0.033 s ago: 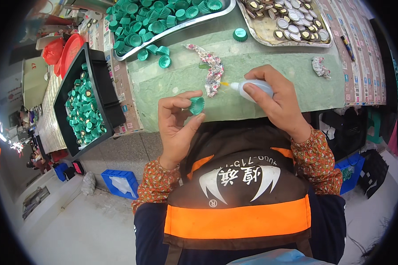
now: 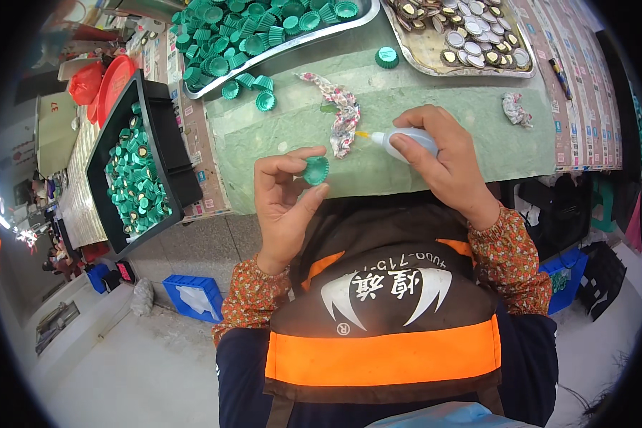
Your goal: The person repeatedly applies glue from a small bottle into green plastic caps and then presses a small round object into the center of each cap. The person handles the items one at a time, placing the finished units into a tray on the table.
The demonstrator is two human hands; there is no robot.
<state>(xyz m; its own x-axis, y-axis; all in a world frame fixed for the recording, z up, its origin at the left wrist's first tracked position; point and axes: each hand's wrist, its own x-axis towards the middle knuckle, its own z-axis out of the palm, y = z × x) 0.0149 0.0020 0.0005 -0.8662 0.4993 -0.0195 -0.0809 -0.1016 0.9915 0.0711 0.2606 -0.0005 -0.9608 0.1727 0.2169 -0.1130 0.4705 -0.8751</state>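
Note:
Between the thumb and fingers of my left hand (image 2: 285,200) is a small green fluted cup (image 2: 316,171), its hollow side showing. My right hand (image 2: 446,160) is closed round a white squeeze bottle (image 2: 406,145) with a yellow tip, which points left. The bottle tip is apart from the cup, close to a crumpled flowered cloth (image 2: 344,121) on the green table cover (image 2: 264,171). Another green cup (image 2: 386,57) lies alone beyond the bottle.
A metal tray (image 2: 292,39) heaped with green cups stands at the far left, and a second tray (image 2: 471,70) holds round discs. At left is a black bin (image 2: 172,153) of filled-looking green cups. A wadded cloth (image 2: 516,109) and a pen-like stick (image 2: 561,78) lie at right.
The green cup in my left hand has turned slightly, so its hollow faces me more. My right hand and the bottle have barely moved.

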